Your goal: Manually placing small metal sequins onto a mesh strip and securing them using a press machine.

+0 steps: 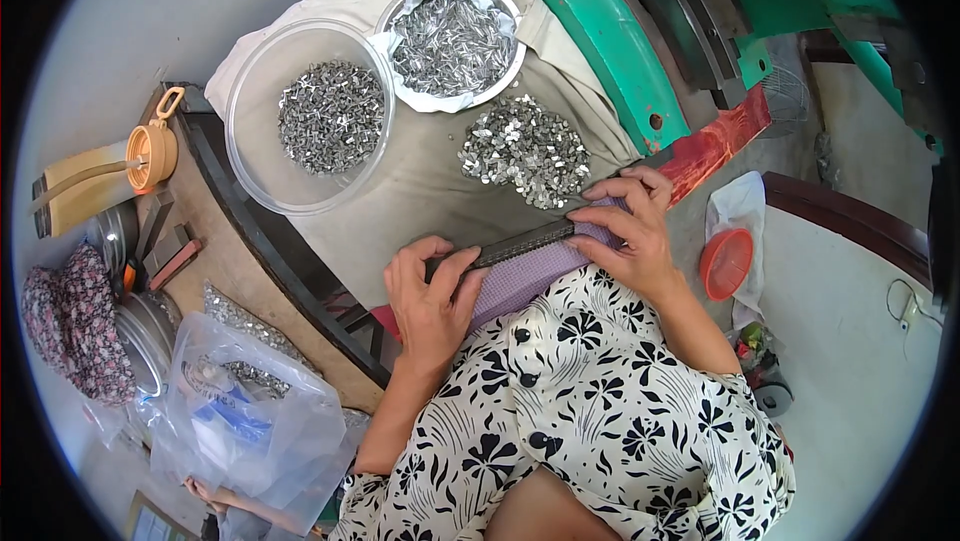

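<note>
Patterned shirt front (610,421), black on cream, nearest the camera at lower centre. From left to right: flowered cloth bundle (75,321); clear plastic bag (290,431); clear round tub (300,203), holding small metal pieces (330,116), on the cloth-covered tabletop (420,171). Left hand (430,296): thumb and fingers grasping the left part of a dark strip (525,244). White bowl (519,29), beside the tub, lined with thin plastic and filled with slender metal pins (450,46). Dark strip, the thing being worked on: slanting between the two hands, along the far edge of a purple checked cloth (525,286) and close in front of the wearer; fine detail along its face too small to resolve. Loose heap of shiny metal bits (525,151), just beyond the strip. Right hand (640,241): fingers and thumb grasping the strip's right part. Farther right, green machine frame (600,41) and red basin (726,263).

Step in hand, as judged: steadying the strip with both hands. Any shift of it would call for an even grip, clear of the heap.
</note>
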`<action>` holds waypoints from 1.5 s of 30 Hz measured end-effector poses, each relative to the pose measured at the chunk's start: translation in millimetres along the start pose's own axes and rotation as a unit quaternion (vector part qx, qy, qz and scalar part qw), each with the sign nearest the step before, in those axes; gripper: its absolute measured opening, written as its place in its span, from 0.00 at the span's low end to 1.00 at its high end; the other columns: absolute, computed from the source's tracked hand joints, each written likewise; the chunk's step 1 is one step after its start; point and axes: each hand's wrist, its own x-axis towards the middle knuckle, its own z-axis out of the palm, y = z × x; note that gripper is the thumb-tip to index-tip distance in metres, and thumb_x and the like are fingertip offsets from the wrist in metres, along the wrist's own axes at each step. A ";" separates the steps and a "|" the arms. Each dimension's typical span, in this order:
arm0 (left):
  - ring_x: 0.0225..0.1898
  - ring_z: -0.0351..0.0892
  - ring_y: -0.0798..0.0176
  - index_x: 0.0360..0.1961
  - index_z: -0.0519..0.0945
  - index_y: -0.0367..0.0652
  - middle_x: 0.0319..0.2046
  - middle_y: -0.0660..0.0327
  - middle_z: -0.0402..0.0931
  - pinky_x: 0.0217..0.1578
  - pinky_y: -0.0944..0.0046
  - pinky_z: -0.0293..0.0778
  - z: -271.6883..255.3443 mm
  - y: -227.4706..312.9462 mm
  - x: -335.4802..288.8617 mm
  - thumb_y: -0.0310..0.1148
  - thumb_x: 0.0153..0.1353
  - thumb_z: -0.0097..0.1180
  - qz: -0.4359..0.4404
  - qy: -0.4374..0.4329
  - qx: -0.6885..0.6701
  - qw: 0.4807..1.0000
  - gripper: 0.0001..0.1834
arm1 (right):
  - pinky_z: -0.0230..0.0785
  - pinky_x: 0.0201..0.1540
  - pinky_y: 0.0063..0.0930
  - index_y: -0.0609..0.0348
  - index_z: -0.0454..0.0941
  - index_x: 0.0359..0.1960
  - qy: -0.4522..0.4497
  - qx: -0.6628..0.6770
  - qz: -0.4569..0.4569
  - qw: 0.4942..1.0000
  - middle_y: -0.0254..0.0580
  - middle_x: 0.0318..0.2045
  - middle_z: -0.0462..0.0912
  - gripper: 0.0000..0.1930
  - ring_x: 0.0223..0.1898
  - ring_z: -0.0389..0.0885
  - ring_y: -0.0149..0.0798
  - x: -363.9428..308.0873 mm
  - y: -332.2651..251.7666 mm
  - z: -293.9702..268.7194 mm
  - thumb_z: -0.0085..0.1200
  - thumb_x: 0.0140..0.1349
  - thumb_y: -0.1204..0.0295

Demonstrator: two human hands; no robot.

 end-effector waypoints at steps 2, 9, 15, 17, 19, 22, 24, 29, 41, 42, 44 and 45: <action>0.43 0.74 0.57 0.41 0.85 0.48 0.41 0.61 0.75 0.44 0.57 0.65 0.0 -0.1 0.4 0.30 0.45 0.72 0.004 0.010 -0.004 1.000 0.18 | 0.55 0.60 0.44 0.47 0.88 0.36 0.004 0.010 0.014 1.000 0.31 0.45 0.81 0.17 0.54 0.66 0.47 -0.8 1.3 0.7 0.74 0.41 0.65; 0.44 0.74 0.57 0.40 0.86 0.47 0.41 0.61 0.75 0.44 0.57 0.65 -0.5 0.5 1.0 0.30 0.45 0.72 -0.016 -0.004 -0.011 1.000 0.18 | 0.56 0.60 0.44 0.47 0.88 0.36 -0.002 0.006 0.000 1.000 0.31 0.45 0.80 0.17 0.54 0.67 0.47 -0.3 3.8 0.3 0.74 0.41 0.64; 0.44 0.74 0.57 0.41 0.86 0.47 0.41 0.61 0.75 0.45 0.57 0.65 0.0 0.7 1.1 0.29 0.45 0.72 -0.017 0.001 -0.017 1.000 0.18 | 0.56 0.59 0.42 0.47 0.88 0.33 0.030 -0.009 -0.022 0.999 0.31 0.43 0.81 0.14 0.53 0.67 0.46 1.0 2.8 -2.6 0.73 0.41 0.65; 0.44 0.74 0.57 0.41 0.86 0.47 0.41 0.61 0.75 0.45 0.57 0.65 -0.4 0.8 1.2 0.29 0.44 0.72 -0.012 0.008 -0.016 1.000 0.18 | 0.57 0.58 0.41 0.45 0.88 0.31 0.045 -0.062 -0.078 0.994 0.30 0.41 0.82 0.12 0.53 0.67 0.44 1.3 0.3 -5.3 0.73 0.41 0.65; 0.44 0.74 0.57 0.41 0.86 0.47 0.41 0.61 0.75 0.45 0.57 0.65 -0.7 0.8 1.5 0.29 0.44 0.72 -0.013 0.005 -0.015 1.000 0.18 | 0.57 0.57 0.40 0.44 0.88 0.30 0.037 -0.092 -0.097 0.990 0.29 0.40 0.82 0.11 0.53 0.67 0.43 2.1 -4.3 -6.9 0.72 0.42 0.65; 0.44 0.74 0.57 0.41 0.86 0.47 0.41 0.61 0.75 0.45 0.56 0.65 -1.1 0.5 1.8 0.29 0.44 0.72 -0.013 0.004 -0.019 1.000 0.18 | 0.58 0.57 0.38 0.43 0.88 0.31 0.033 -0.123 -0.140 0.982 0.27 0.42 0.82 0.12 0.54 0.67 0.42 5.7 -10.0 -9.5 0.72 0.42 0.66; 0.44 0.74 0.57 0.41 0.86 0.48 0.41 0.61 0.75 0.45 0.56 0.65 -0.8 0.8 1.7 0.29 0.44 0.72 -0.019 -0.005 -0.020 1.000 0.18 | 0.60 0.55 0.37 0.43 0.87 0.32 0.003 -0.175 -0.168 0.970 0.23 0.45 0.82 0.13 0.55 0.67 0.41 8.4 -12.8 -11.7 0.72 0.41 0.66; 0.45 0.74 0.57 0.41 0.86 0.47 0.41 0.61 0.75 0.46 0.56 0.64 -1.4 1.7 1.7 0.29 0.45 0.72 -0.017 0.004 -0.021 1.000 0.18 | 0.59 0.55 0.37 0.45 0.84 0.32 -0.019 -0.196 -0.208 0.958 0.24 0.48 0.81 0.07 0.55 0.69 0.38 15.6 -17.0 -12.1 0.62 0.50 0.66; 0.45 0.74 0.57 0.41 0.86 0.48 0.41 0.61 0.74 0.46 0.57 0.64 -0.2 2.3 1.3 0.29 0.46 0.72 -0.013 0.004 -0.023 1.000 0.18 | 0.54 0.60 0.43 0.47 0.83 0.27 -0.086 0.005 -0.155 0.984 0.28 0.45 0.81 0.08 0.58 0.66 0.49 83.1 -14.7 4.0 0.69 0.44 0.70; 0.44 0.74 0.57 0.41 0.86 0.48 0.41 0.61 0.74 0.46 0.57 0.64 -0.7 2.5 1.3 0.29 0.46 0.72 -0.021 -0.006 -0.024 0.999 0.18 | 0.54 0.60 0.44 0.47 0.83 0.28 -0.119 0.005 -0.161 0.980 0.28 0.47 0.80 0.08 0.58 0.66 0.48 89.9 -15.3 9.9 0.69 0.44 0.70; 0.44 0.74 0.57 0.41 0.86 0.48 0.41 0.61 0.74 0.46 0.57 0.64 -1.5 2.7 1.2 0.29 0.46 0.72 -0.012 0.002 -0.022 1.000 0.18 | 0.55 0.62 0.48 0.48 0.85 0.26 -0.169 0.016 -0.153 0.974 0.29 0.48 0.77 0.06 0.61 0.65 0.48 99.6 -17.2 17.7 0.67 0.45 0.71; 0.44 0.74 0.57 0.41 0.86 0.48 0.41 0.61 0.74 0.45 0.57 0.64 -1.5 2.8 1.2 0.29 0.46 0.72 -0.022 -0.008 -0.022 0.999 0.18 | 0.55 0.62 0.48 0.48 0.85 0.26 -0.170 0.018 -0.158 0.972 0.29 0.48 0.77 0.06 0.61 0.65 0.48 102.5 -17.2 16.8 0.67 0.45 0.71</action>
